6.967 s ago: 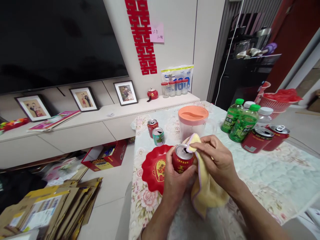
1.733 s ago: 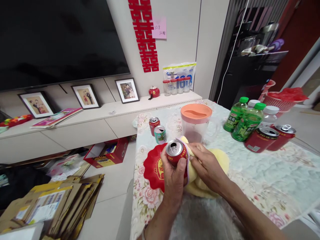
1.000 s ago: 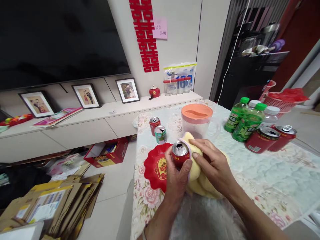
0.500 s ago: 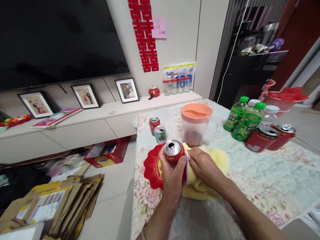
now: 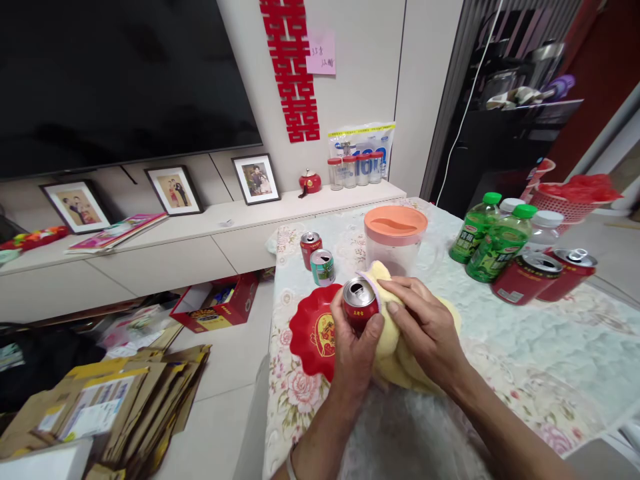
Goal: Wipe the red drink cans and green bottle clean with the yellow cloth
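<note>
My left hand (image 5: 353, 347) is wrapped round a red can (image 5: 361, 308), whose opened silver top faces up. A yellow cloth (image 5: 393, 337) with a purple edge covers the can's right side. My right hand (image 5: 425, 320) presses the cloth against the can, its fingers closed on the fabric. Left of the can lies a red scalloped plate (image 5: 306, 328) with a gold pattern. Beyond it stand a small red can (image 5: 310, 252) and a green can (image 5: 323, 268). The clear pitcher (image 5: 395, 245) with an orange lid is just behind my hands.
Green-capped bottles (image 5: 501, 243) and larger red cans (image 5: 527, 279) stand at the table's right, near a pink basket (image 5: 565, 203). Picture frames and small jars (image 5: 349, 172) line the low cabinet (image 5: 240, 230). Flattened cardboard (image 5: 145, 407) lies on the floor to the left.
The red can has shifted slightly right and down. My right hand has moved right, its fingers now extended over the cloth, which reaches up round the can's rim.
</note>
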Available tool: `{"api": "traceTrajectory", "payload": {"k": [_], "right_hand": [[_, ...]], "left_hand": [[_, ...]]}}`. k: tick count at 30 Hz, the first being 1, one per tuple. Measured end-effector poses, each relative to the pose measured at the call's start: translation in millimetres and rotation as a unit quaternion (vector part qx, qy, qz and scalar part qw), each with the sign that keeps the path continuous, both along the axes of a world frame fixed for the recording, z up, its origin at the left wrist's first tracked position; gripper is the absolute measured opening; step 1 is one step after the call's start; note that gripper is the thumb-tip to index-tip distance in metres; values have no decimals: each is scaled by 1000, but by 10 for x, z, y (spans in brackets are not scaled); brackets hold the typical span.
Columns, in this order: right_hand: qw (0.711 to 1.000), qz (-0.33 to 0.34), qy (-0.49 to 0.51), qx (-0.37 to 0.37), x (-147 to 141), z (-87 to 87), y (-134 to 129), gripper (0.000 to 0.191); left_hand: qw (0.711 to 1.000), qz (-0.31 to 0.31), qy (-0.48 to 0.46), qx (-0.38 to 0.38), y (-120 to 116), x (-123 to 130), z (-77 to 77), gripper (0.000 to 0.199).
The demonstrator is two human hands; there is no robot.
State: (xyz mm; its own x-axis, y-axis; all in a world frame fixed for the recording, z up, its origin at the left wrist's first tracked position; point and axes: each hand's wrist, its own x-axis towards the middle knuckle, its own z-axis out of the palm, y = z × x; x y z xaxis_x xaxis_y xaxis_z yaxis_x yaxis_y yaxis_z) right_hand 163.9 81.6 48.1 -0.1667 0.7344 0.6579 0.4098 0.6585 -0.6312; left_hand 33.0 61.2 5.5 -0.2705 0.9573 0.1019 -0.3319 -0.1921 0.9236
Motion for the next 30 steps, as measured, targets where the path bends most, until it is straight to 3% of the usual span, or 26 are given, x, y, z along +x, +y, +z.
{"api": "traceTrajectory", "payload": {"k": [2,7,14,19,26,30], "right_hand": [[1000,-5,-11,-3,-8,-25,21,28],[996,11,-69,-47,4,-87,108,24],[983,27,-151,-98,31,-189,213,25],[992,12,-100,-79,15,-122,151,27],[998,-5,18,-53,21,32,25,23],[997,-8,-14,-72,32,20,64,19]], "left_hand": [[1000,-21,-12,8,3,-5,-7,75],[1000,20,-15,16,0,-17,34,71],[1000,28,-7,5,13,-49,96,66],[999,41,29,-6,22,-44,59,67],[999,-47,-6,-13,-49,-13,61,69],[999,-24,20,-17,-79,-29,103,60]]}}
